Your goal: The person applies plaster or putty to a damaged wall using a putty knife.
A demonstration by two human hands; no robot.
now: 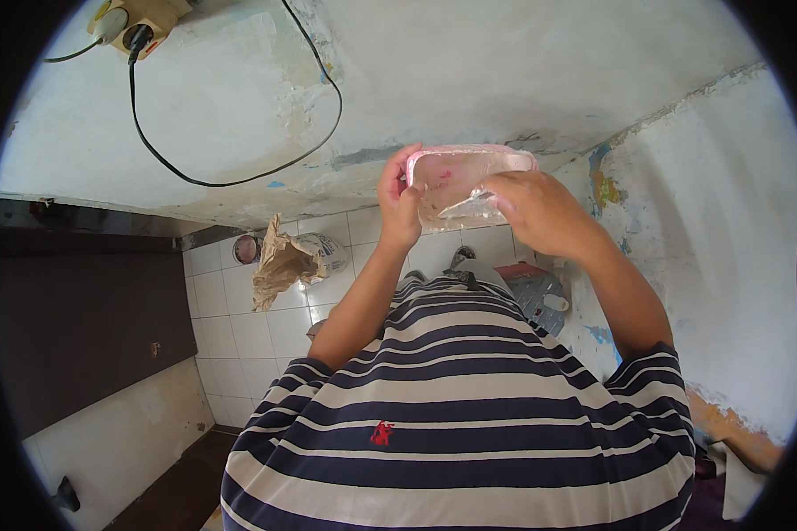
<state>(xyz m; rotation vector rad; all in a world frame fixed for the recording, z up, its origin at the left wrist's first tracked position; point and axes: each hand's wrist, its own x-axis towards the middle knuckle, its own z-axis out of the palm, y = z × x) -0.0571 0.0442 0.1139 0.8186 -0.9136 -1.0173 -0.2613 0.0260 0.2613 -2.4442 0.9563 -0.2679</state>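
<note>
My left hand [400, 199] is closed round the left end of a pink-rimmed plastic box [443, 164], its thumb over the near side. The box is held up in front of me, tilted so that its inside shows, with pale smears on its walls. My right hand [540, 208] is closed on a flat scraper [462, 207] at the right part of the box. The scraper's pale blade points left across the box; its handle is hidden in the fingers. Whether the blade touches the box, I cannot tell.
Patchy plastered walls stand ahead and on the right [708, 203]. A socket block [146, 26] with plugs and a looping black cable [341, 102] is at upper left. On the tiled floor [248, 341] stands an opened paper sack [279, 270]. A dark panel [80, 319] is at left.
</note>
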